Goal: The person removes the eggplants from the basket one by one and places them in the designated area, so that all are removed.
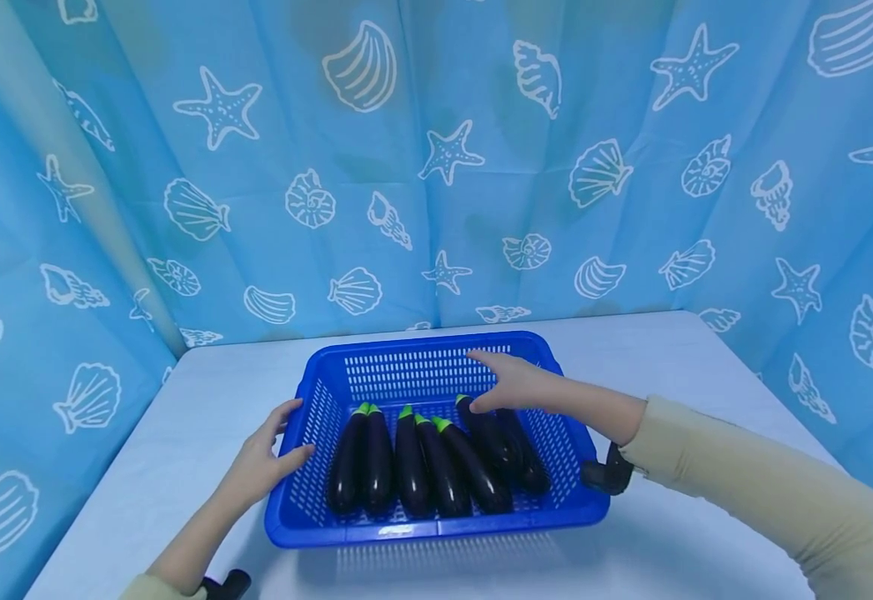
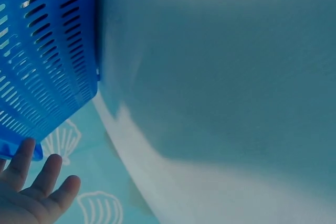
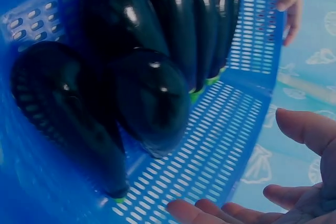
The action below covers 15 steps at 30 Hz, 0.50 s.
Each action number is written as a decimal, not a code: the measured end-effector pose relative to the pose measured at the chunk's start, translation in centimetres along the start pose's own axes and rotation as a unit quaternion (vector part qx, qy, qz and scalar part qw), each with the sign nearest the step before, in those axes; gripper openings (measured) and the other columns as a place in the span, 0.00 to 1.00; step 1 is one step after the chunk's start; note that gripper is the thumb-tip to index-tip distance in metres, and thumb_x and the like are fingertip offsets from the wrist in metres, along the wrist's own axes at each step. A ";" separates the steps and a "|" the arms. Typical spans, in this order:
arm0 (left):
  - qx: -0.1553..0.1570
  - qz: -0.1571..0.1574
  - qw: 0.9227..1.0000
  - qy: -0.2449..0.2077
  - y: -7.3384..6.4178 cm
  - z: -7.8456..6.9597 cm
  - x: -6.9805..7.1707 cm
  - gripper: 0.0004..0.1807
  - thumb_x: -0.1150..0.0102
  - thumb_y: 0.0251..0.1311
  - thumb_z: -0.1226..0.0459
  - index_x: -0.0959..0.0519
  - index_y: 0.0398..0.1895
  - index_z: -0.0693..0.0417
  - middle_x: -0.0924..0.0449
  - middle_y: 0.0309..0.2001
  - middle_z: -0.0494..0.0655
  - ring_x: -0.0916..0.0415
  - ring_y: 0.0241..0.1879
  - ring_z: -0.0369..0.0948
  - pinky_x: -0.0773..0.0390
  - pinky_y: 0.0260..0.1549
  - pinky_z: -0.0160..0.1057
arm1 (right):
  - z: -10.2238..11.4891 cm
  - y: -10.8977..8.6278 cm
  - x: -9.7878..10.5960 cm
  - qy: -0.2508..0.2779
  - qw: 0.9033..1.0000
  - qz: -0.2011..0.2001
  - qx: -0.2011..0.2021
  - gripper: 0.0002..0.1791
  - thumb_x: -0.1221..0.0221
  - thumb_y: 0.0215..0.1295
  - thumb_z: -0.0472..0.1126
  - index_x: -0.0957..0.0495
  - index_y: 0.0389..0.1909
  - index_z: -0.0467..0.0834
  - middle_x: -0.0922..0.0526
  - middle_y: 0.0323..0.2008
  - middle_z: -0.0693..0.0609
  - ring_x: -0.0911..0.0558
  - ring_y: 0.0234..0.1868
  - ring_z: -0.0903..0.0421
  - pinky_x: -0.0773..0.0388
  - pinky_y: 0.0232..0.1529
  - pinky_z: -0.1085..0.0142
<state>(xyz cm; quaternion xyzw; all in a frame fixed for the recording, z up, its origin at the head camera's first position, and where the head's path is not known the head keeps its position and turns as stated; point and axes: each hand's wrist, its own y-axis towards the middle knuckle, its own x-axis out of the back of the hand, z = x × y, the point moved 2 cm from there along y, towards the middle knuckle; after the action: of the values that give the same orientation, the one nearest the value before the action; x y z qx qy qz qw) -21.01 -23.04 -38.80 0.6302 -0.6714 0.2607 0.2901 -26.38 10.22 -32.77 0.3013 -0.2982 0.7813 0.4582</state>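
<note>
Several dark purple eggplants (image 1: 412,467) with green caps lie side by side in a blue plastic basket (image 1: 511,525). At the basket's left rim is my left hand (image 1: 256,462), thumb and fingers spread apart, the thumb reaching over the rim. In the left wrist view, its fingers (image 2: 46,177) are loosely extended next to the slotted wall. My right hand (image 1: 519,382) hovers over the basket's right part, thumb and fingers apart, nothing between them. The right wrist view has one eggplant (image 3: 152,98) lying partly across others, close to that hand.
The basket stands on a table with a white cover (image 1: 646,358). A blue curtain (image 1: 436,242) printed with shells and starfish hangs behind and along both sides. Black wrist camera mounts (image 1: 607,473) sit near the sleeve cuffs.
</note>
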 end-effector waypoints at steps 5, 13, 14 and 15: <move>-0.001 0.002 1.000 -0.010 0.0 0.0 -0.1 0.38 0.46 0.56 0.59 0.50 0.68 0.53 0.44 0.65 0.67 0.43 0.61 0.64 0.33 0.52 0.63 | -0.1 1.1 -1.1 0.021 0.997 0.025 -0.068 0.42 0.39 0.56 0.43 0.49 0.69 0.46 0.42 0.66 0.38 0.36 0.62 0.36 0.30 0.51 0.40; -0.001 0.000 1.000 -0.018 0.0 0.1 -0.1 0.38 0.47 0.55 0.60 0.50 0.68 0.53 0.44 0.65 0.66 0.43 0.62 0.64 0.36 0.54 0.62 | -0.7 2.4 -2.7 0.013 0.991 0.042 -0.125 0.42 0.38 0.55 0.41 0.48 0.69 0.47 0.40 0.65 0.39 0.35 0.61 0.37 0.30 0.50 0.39; 0.000 0.000 1.000 -0.020 0.0 0.1 -0.1 0.38 0.47 0.55 0.60 0.50 0.68 0.53 0.45 0.65 0.66 0.43 0.62 0.64 0.36 0.55 0.62 | -0.7 2.5 -2.8 0.009 0.991 0.044 -0.130 0.42 0.38 0.54 0.41 0.48 0.69 0.47 0.40 0.65 0.39 0.35 0.61 0.37 0.30 0.50 0.40; 0.001 0.000 1.000 -0.023 0.0 0.1 -0.1 0.38 0.47 0.55 0.60 0.50 0.68 0.53 0.45 0.65 0.66 0.44 0.62 0.64 0.37 0.55 0.62 | -0.8 2.6 -3.0 0.007 0.990 0.048 -0.134 0.42 0.38 0.54 0.40 0.47 0.69 0.47 0.40 0.65 0.39 0.34 0.61 0.38 0.29 0.50 0.40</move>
<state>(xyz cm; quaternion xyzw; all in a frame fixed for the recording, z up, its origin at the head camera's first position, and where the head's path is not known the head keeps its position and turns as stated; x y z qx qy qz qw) -20.97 -22.99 -38.95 0.6360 -0.6778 0.2472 0.2739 -27.68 8.18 -35.98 0.2170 -0.4112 0.7575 0.4582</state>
